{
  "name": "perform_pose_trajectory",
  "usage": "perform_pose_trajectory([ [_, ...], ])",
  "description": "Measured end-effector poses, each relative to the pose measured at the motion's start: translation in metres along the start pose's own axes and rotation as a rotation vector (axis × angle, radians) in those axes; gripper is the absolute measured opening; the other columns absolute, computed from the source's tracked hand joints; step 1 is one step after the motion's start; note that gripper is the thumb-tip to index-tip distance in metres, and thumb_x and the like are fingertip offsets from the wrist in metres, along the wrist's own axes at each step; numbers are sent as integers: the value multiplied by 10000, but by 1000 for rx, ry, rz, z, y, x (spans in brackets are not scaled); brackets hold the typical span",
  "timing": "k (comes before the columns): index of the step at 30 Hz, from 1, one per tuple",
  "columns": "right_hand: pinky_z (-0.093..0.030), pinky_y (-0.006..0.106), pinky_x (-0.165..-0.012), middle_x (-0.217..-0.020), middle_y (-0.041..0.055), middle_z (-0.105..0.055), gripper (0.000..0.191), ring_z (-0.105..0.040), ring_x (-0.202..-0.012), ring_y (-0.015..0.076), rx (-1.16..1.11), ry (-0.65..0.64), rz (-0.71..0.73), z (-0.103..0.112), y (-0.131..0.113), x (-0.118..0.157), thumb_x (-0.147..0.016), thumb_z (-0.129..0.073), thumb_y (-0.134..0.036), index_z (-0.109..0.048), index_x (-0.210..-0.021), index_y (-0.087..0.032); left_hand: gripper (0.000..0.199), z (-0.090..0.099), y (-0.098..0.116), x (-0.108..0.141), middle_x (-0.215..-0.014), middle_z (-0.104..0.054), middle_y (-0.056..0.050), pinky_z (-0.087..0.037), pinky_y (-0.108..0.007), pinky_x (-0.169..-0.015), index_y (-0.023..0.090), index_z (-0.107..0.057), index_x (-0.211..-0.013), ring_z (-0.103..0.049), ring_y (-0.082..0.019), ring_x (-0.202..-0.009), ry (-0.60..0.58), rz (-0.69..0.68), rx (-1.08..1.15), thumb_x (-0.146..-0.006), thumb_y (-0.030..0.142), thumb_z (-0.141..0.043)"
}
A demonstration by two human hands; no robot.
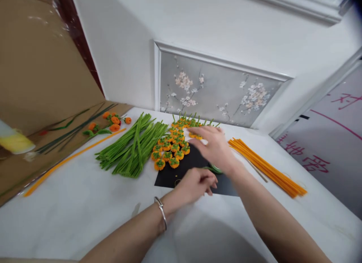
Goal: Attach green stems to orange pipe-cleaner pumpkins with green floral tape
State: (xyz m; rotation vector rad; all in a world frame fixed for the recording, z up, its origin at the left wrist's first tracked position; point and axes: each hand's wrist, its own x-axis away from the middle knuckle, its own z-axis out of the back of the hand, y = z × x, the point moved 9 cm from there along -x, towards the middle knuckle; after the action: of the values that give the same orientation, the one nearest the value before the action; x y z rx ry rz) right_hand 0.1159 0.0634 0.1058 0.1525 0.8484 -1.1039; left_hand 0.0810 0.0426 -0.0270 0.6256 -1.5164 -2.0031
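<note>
My right hand (213, 148) reaches over the far part of a black mat (192, 161), thumb and fingers apart. Between them shows an orange pompom flower head (195, 136); I cannot tell whether they touch it. My left hand (195, 185) hovers near the mat's front edge with its fingers curled in, and what they hold, if anything, is hidden. Several orange flower heads with green tops (174, 146) sit in rows on and behind the mat. Partly covered by my right hand, a round green item (215, 168) lies on the mat.
Left of the flower heads lies a heap of green pipe cleaners (132, 149). Orange pipe cleaners (268, 166) are bundled at the right, and a single orange one (73, 161) at the left. Finished-looking orange flowers (114, 123) rest near cardboard (42, 66). A white panel (127, 48) stands behind.
</note>
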Motion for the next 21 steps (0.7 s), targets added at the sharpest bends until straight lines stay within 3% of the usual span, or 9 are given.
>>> perform_pose_trajectory([
  [4, -502, 323, -724, -896, 49, -736, 192, -669, -765, 190, -267, 97, -371, 36, 72, 37, -846, -589, -267, -702, -985, -196, 237, 53, 17, -1, -790, -662, -47, -389, -194, -481, 142, -630, -875, -562, -100, -566, 276, -32, 54, -871, 338, -496],
  [7, -502, 302, -653, -817, 30, -729, 180, -657, -684, 175, -261, -11, -420, 27, 93, 69, -841, -584, -294, -706, -933, -198, 241, 69, 18, -3, -811, -662, -45, -392, -190, -491, 148, -640, -873, -564, -98, -584, 307, -28, -5, -876, 349, -506],
  [9, -497, 306, -647, -806, 21, -728, 160, -650, -679, 177, -166, -130, -392, 13, 95, 86, -846, -571, -268, -702, -921, -215, 245, 69, 15, -4, -803, -662, -43, -416, -199, -515, 152, -644, -879, -584, -110, -610, 282, -30, -65, -880, 355, -506],
  [13, -463, 362, -793, -971, 51, -722, 273, -638, -933, 229, 116, -335, -340, -7, 96, 109, -831, -569, -143, -643, -1082, -222, 242, 65, 9, -6, -818, -680, -53, -484, -234, -638, 158, -658, -887, -635, -148, -722, 266, -21, -171, -885, 347, -506],
  [16, -420, 377, -816, -1075, 72, -698, 362, -598, -1027, 254, 234, -447, -336, -14, 98, 117, -813, -607, -123, -584, -1161, -219, 240, 56, 5, -8, -900, -703, -71, -507, -274, -758, 163, -661, -917, -657, -188, -861, 221, -5, -221, -890, 340, -501],
  [21, -361, 328, -768, -944, 33, -717, 204, -588, -983, 230, 292, -490, -368, -10, 101, 118, -806, -622, -106, -623, -966, -232, 261, 43, 19, -13, -974, -719, -56, -501, -313, -799, 191, -668, -996, -659, -209, -890, 191, -23, -431, -899, 342, -478],
])
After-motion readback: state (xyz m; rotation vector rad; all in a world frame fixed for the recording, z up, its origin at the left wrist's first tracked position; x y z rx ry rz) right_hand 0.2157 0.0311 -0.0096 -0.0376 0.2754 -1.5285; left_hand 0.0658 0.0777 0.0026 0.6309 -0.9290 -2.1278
